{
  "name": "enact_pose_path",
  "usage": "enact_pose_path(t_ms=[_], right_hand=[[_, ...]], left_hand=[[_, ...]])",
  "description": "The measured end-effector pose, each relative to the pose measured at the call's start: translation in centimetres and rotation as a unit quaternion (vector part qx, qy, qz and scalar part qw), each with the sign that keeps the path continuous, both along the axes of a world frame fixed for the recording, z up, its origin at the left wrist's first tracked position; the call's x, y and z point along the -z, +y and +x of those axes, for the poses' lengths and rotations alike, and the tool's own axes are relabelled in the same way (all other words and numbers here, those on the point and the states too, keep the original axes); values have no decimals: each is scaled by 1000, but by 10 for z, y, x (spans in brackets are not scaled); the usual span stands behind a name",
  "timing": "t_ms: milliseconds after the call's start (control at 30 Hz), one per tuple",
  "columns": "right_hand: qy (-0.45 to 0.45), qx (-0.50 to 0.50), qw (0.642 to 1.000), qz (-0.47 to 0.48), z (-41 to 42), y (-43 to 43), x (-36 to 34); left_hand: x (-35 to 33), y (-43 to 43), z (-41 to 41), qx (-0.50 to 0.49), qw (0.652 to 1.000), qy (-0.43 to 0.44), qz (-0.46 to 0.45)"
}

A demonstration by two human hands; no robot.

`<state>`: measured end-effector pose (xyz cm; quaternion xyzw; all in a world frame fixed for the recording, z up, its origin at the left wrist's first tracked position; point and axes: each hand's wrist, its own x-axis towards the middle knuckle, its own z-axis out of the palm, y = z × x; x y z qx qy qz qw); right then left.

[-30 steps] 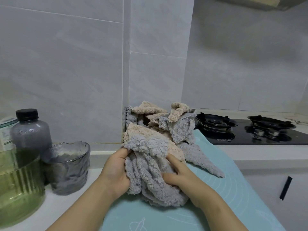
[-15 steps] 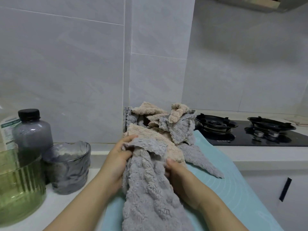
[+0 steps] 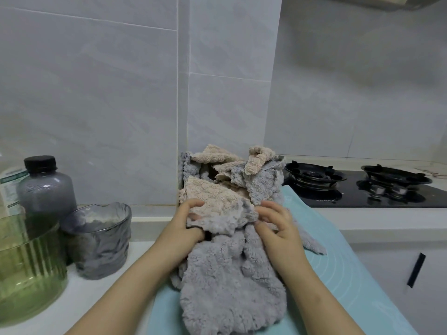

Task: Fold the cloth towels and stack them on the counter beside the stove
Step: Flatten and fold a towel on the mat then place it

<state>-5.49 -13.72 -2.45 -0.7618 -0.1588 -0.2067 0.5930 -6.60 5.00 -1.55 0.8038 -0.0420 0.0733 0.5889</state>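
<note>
left hand (image 3: 187,229) curls its fingers round the top edge of a fluffy grey cloth towel (image 3: 229,284) lying crumpled on the pale teal mat (image 3: 343,274); right hand (image 3: 278,228) grips the same edge with bent fingers. behind them, a heap of beige and grey towels (image 3: 232,182) sits at the mat's far edge, left of the black gas stove (image 3: 362,189).

Our forearms (image 3: 135,281) reach in from near side; left hand (image 3: 187,228), right hand (image 3: 278,229) level, fingers (image 3: 267,212) curled, gripping grey towel (image 3: 229,286).
</note>
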Motion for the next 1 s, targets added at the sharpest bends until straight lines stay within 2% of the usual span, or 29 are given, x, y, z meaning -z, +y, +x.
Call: enact_pose_path(t_ms=[67,133,200,267,300,400,467,500,567,667,767,833,900,1000], right_hand=[[-10,-31,996,-84,-1,4,3],[-12,-58,991,-118,-2,8,7],[23,-76,993,-90,-4,8,7],[105,-87,989,-55,-6,3,5],[138,-84,984,-70,-7,1,3],[185,-44,959,-211,-10,-1,1],[175,3,937,-301,-9,-1,4],[164,23,935,-314,-7,-1,4],[123,67,950,-278,-5,-2,5],[48,137,973,-180,0,-8,4],[-29,206,972,-111,3,-12,3],[-55,256,960,-100,4,-14,5],[-63,306,945,-91,3,-16,6],[-38,364,923,-124,1,-17,5]], left_hand=[[-3,-7,-7,84,996,12,-15],[2,-11,-9,108,994,10,2],[7,-8,-4,36,997,-26,57],[9,-2,3,-50,996,-53,42],[9,1,5,-80,994,-67,16],[2,4,6,-134,984,-97,-70],[-2,3,4,-142,979,-109,-95],[-1,3,4,-140,980,-108,-94],[0,6,5,-118,984,-80,-109],[0,10,6,-78,981,-8,-180],[2,14,9,-98,978,5,-185],[4,15,11,-140,980,-21,-139],[6,17,14,-188,979,-66,-52],[6,17,10,-215,968,-109,67]])
